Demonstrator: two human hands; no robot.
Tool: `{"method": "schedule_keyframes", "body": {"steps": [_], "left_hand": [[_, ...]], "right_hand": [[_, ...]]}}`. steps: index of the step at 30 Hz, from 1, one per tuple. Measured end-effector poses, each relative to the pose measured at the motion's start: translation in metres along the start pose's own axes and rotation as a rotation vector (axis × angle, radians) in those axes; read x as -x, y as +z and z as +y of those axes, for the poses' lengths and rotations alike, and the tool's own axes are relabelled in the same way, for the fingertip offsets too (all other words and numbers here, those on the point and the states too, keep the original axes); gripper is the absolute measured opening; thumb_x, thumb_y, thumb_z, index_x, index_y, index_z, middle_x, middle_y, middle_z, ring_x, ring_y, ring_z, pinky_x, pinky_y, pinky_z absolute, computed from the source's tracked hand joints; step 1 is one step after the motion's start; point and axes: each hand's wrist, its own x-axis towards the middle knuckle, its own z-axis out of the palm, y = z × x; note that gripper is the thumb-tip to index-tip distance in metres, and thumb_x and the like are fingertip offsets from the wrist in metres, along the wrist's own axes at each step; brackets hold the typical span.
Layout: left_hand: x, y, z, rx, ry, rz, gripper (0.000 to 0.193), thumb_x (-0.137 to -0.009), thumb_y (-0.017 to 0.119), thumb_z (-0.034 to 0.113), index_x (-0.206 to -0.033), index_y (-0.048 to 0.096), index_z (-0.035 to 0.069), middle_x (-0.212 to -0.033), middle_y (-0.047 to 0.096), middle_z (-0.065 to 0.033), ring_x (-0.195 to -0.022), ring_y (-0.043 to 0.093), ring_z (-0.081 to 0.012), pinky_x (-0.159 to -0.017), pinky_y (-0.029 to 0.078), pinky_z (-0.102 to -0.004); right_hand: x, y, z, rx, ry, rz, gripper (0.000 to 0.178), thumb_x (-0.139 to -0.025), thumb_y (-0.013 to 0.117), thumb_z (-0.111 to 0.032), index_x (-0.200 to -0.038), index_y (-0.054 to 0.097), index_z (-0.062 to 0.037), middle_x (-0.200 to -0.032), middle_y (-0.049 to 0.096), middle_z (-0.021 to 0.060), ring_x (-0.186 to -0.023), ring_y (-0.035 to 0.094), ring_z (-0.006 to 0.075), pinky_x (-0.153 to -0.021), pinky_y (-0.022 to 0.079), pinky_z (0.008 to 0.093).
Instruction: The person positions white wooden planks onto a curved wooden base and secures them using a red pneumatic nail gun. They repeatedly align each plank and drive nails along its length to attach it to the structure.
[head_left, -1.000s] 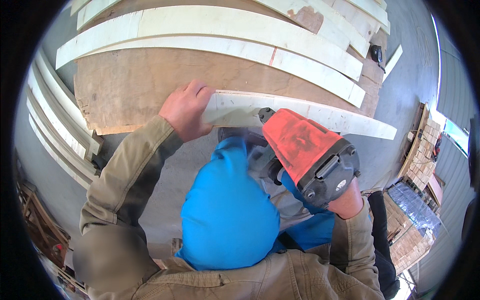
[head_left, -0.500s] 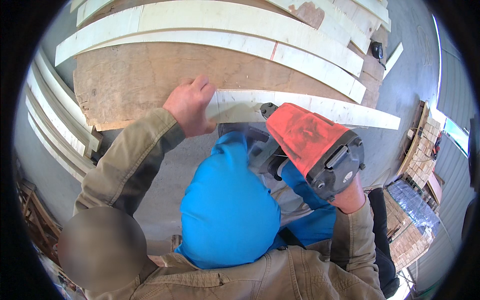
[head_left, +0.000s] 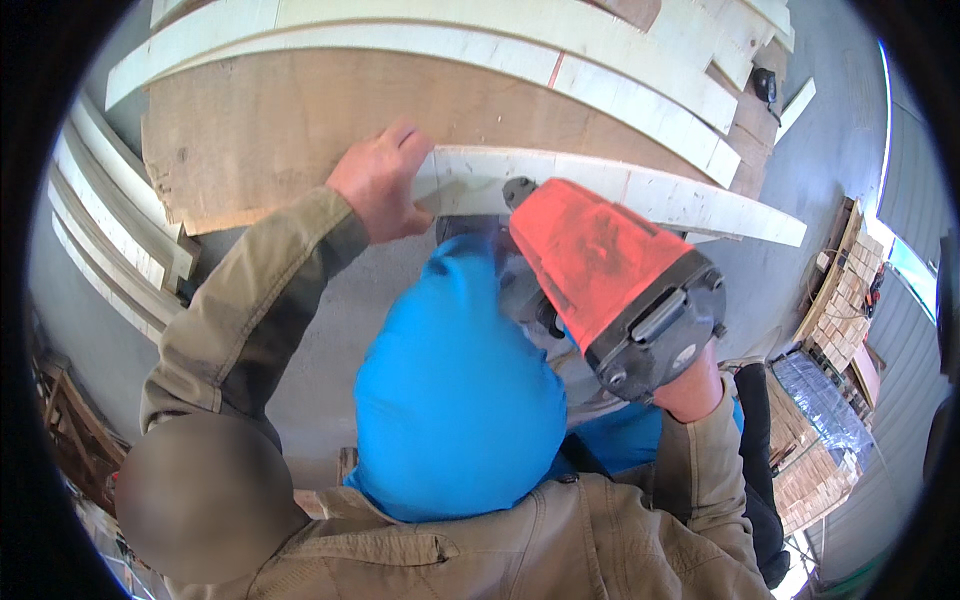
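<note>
A long pale wooden board (head_left: pixel 705 205) lies along the near edge of a plywood sheet. At its left end my left hand (head_left: pixel 378 188) grips it, thumb on the near side and fingers across the top. My right hand (head_left: pixel 692 390) holds a red and black nail gun (head_left: pixel 600 262); the tool's body hides the fingers round its handle. The gun's dark nose end reaches the board, a little right of my left hand. Whether it touches the wood cannot be made out. My blue-clothed knee (head_left: pixel 450 380) is below the board.
Beyond the board, the brown plywood sheet (head_left: pixel 290 130) carries several pale strips (head_left: pixel 640 115). More long boards (head_left: pixel 110 235) are stacked at the left. A black tape measure (head_left: pixel 765 85) sits at the far right. Bundled wood blocks (head_left: pixel 815 490) stand on the right, partly under plastic film.
The nail gun has shifted slightly left, its nose end nearer my left hand. The board and plywood appear somewhat higher in the view. My left hand keeps its grip on the board.
</note>
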Motion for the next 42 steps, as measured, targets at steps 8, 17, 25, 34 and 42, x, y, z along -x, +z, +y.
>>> {"method": "schedule_keyframes", "body": {"steps": [8,17,25,34,42], "left_hand": [[-0.002,0.005,-0.006,0.017,0.042,0.047,0.051,-0.061,0.088,0.016,-0.100,0.058,-0.001,-0.106,0.059,-0.0216,-0.094,0.068,-0.0462,-0.077,0.059,-0.0525],[-0.004,0.013,-0.013,0.044,0.066,0.079,0.049,-0.062,0.082,0.012,-0.105,0.060,0.002,-0.103,0.060,-0.0192,-0.091,0.066,-0.0456,-0.074,0.057,-0.0522],[-0.005,0.012,-0.014,0.033,0.059,0.056,0.051,-0.059,0.087,0.014,-0.099,0.060,0.000,-0.107,0.061,-0.0206,-0.092,0.068,-0.0468,-0.077,0.059,-0.0530],[-0.007,0.016,-0.018,0.097,0.074,0.103,0.048,-0.059,0.085,0.011,-0.099,0.061,0.001,-0.108,0.061,-0.0199,-0.090,0.069,-0.0463,-0.074,0.059,-0.0527],[-0.007,0.019,-0.019,0.115,0.073,0.114,0.045,-0.059,0.082,0.010,-0.096,0.060,-0.001,-0.106,0.060,-0.0202,-0.088,0.068,-0.0464,-0.071,0.058,-0.0527]], "right_hand": [[-0.005,0.012,-0.005,-0.008,-0.129,0.032,0.045,-0.077,0.090,-0.009,-0.118,0.072,-0.0013,-0.115,0.077,0.0173,-0.104,0.074,0.0358,-0.089,0.059,0.0432],[-0.003,0.027,0.001,0.048,-0.022,0.102,0.041,-0.086,0.084,-0.005,-0.124,0.070,0.0003,-0.115,0.075,0.0137,-0.103,0.073,0.0266,-0.088,0.058,0.0401],[-0.012,0.032,-0.008,0.036,-0.020,0.046,0.026,-0.091,0.080,-0.006,-0.116,0.075,-0.0028,-0.110,0.077,0.0126,-0.098,0.075,0.0269,-0.084,0.059,0.0400],[-0.019,0.038,-0.024,0.177,-0.194,-0.041,0.043,-0.079,0.085,-0.004,-0.120,0.072,-0.0027,-0.115,0.076,0.0158,-0.106,0.073,0.0351,-0.090,0.059,0.0439],[-0.027,0.040,-0.039,0.228,-0.211,-0.064,0.038,-0.079,0.086,-0.008,-0.115,0.075,-0.0057,-0.114,0.076,0.0144,-0.106,0.072,0.0394,-0.090,0.059,0.0465]]}}
